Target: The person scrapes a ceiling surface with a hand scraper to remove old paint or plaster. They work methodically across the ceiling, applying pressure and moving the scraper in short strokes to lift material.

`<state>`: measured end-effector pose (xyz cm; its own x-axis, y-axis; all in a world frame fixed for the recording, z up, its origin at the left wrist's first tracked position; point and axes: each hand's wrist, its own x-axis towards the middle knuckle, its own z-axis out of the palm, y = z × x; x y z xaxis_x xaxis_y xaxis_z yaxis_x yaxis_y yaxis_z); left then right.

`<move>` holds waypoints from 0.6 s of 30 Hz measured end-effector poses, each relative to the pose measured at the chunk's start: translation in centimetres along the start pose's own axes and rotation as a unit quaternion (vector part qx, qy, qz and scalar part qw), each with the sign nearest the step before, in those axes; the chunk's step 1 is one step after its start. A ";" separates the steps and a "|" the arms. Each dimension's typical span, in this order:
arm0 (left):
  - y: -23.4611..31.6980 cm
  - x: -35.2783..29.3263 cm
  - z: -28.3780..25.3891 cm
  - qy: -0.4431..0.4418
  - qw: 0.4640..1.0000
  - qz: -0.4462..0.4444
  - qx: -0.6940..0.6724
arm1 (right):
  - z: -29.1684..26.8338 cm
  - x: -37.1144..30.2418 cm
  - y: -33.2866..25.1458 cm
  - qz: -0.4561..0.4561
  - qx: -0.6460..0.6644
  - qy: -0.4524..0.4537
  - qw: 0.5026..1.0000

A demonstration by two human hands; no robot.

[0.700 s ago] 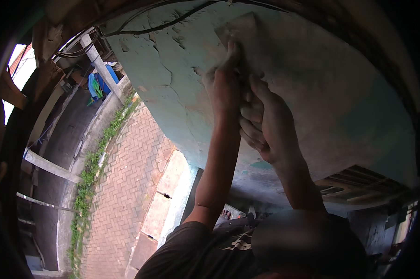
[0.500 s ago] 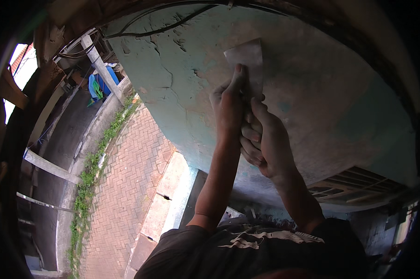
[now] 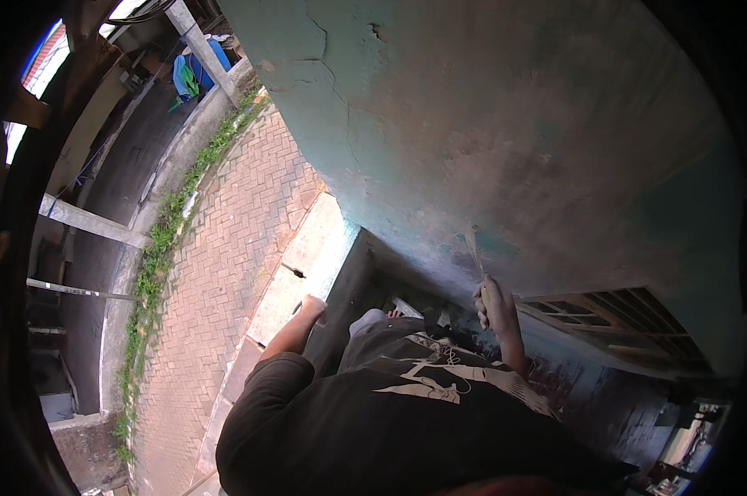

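Observation:
My right hand (image 3: pixel 499 310) is closed around the handle of a putty knife (image 3: pixel 475 246). Its thin blade points up toward the wall (image 3: pixel 555 149), seen nearly edge-on; whether it touches the surface I cannot tell. Worn green paint covers the wall, with cracks and flaking at the upper left and a broad patch scraped to greyish brown. Low on the left, my left hand (image 3: pixel 312 309) hangs away from the wall, above the pale ledge (image 3: pixel 303 248). Motion smears its fingers, and nothing held shows in it.
A slatted vent or window grille (image 3: pixel 613 318) lies at the right below the wall. To the left run a brick-paved path (image 3: pixel 225 231), a strip of weeds (image 3: pixel 163 256) and a dark channel crossed by concrete beams (image 3: pixel 101 223). Something blue (image 3: pixel 216 58) stands at the far left.
Both hands have come down from the upper wall. My left hand has left the putty knife and swung down left; my right hand keeps it, lower and farther right. The view has shifted downward.

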<state>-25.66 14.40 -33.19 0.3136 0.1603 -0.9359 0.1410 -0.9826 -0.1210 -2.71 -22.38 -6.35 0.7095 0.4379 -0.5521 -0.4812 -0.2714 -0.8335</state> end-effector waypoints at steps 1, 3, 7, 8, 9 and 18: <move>-2.4 1.9 7.6 -0.210 0.976 0.051 0.006 | -0.5 -0.1 1.5 -0.019 -0.035 0.023 0.999; -3.3 0.8 10.6 -0.379 0.904 0.007 -0.198 | -1.1 -0.9 2.3 -0.044 -0.077 0.067 0.994; -4.1 -6.0 6.8 -0.008 0.928 -0.040 -0.370 | -1.6 -1.3 1.5 0.002 -0.050 0.087 0.995; -4.1 -4.2 7.0 0.175 0.946 -0.055 -0.266 | -1.8 -0.6 1.0 0.003 -0.034 0.065 0.997; -3.1 -4.7 4.2 0.301 0.900 -0.076 -0.306 | -1.4 0.0 0.5 -0.014 -0.037 0.064 0.997; 11.9 -17.5 -21.5 0.307 0.393 0.439 -0.747 | 8.4 2.1 -2.3 -0.206 -0.075 0.078 0.973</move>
<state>-9.34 1.88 -11.14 0.9603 0.2650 -0.0872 -0.0257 0.3951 0.9183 -4.42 -13.68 -5.43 0.9013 0.4036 -0.1575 -0.0676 -0.2279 -0.9713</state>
